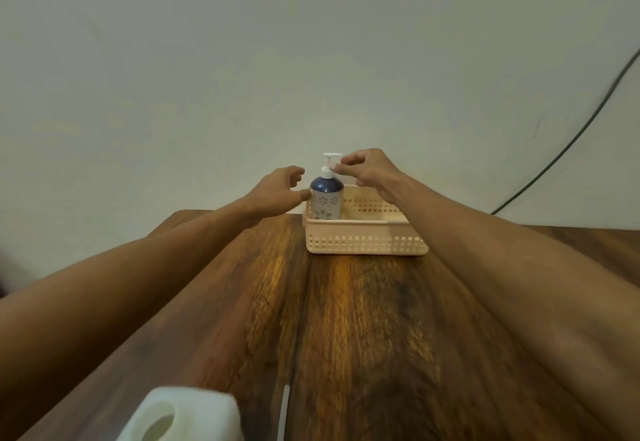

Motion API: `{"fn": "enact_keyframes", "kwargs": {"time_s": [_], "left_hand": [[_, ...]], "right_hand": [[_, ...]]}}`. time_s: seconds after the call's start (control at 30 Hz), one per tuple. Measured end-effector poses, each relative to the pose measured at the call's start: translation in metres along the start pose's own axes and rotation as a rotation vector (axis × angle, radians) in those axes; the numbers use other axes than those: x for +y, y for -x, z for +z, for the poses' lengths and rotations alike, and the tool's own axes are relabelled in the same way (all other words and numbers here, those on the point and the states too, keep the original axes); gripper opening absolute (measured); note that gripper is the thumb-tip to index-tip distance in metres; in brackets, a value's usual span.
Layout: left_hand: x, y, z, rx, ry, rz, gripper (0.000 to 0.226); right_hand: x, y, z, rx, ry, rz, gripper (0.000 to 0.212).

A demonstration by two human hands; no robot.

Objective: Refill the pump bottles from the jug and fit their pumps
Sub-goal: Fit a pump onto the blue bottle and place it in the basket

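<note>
both my arms stretch the length of a dark wooden table [346, 319] toward a pump bottle [326, 198] that stands upright in the far left corner of a peach, perforated plastic basket [367, 243]. the basket sits at the far end of the table, close to a plain pale wall [311, 60]. the bottle is dark blue at the shoulders and white below, with a flower pattern. its white pump [330, 163] is seated on the neck with the head raised.

my right hand [367, 172] comes in over the basket's far side. thumb and forefinger are closed in a pinch on the spout end of the pump head, with the other fingers curled loosely behind.

my left hand [277, 195] is just beside the bottle on its left, outside the basket, fingers curved and spread in a cupped shape. the thumb tip reaches the bottle's side, but i cannot tell whether it touches or only comes very near. that hand grips nothing.

at the near edge, low and left of centre, the white jug [180, 416] stands well apart from the bottle. it is blurred, and its round open mouth is turned up toward the camera. a thin white strip [285, 409] lies on the wood just to its right; i cannot tell what it is. a dark cable [512, 199] runs down the wall at far right, toward the table's back edge.
</note>
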State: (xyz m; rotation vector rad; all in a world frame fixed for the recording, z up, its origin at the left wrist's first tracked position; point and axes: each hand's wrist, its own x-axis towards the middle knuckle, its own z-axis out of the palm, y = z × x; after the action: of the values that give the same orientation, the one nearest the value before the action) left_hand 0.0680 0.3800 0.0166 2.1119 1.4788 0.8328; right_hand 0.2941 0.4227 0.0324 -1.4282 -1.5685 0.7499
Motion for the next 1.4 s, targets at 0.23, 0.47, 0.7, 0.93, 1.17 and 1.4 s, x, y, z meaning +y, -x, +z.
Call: {"fn": "enact_keyframes", "kwargs": {"time_s": [0.23, 0.47, 0.7, 0.93, 1.17, 1.4], "left_hand": [[0.051, 0.084, -0.050, 0.034, 0.037, 0.052, 0.066], [0.106, 0.187, -0.077, 0.020, 0.095, 0.147, 0.056], [0.146, 0.262, -0.075, 0.027, 0.073, 0.206, 0.057], [0.163, 0.308, -0.070, 0.010, 0.097, 0.245, 0.058], [0.170, 0.318, -0.070, 0.032, 0.120, 0.266, 0.065], [0.135, 0.325, -0.078, 0.126, 0.048, 0.149, 0.077]], "right_hand": [[-0.040, 0.074, -0.076, -0.058, 0.100, -0.064, 0.054], [-0.070, 0.183, -0.144, -0.121, 0.075, -0.125, 0.043], [-0.075, 0.279, -0.176, -0.128, -0.015, -0.185, 0.043], [-0.077, 0.333, -0.185, -0.118, -0.042, -0.246, 0.042], [-0.084, 0.348, -0.186, -0.104, -0.042, -0.283, 0.039], [-0.065, 0.369, -0.202, -0.064, -0.010, -0.293, 0.040]]}}
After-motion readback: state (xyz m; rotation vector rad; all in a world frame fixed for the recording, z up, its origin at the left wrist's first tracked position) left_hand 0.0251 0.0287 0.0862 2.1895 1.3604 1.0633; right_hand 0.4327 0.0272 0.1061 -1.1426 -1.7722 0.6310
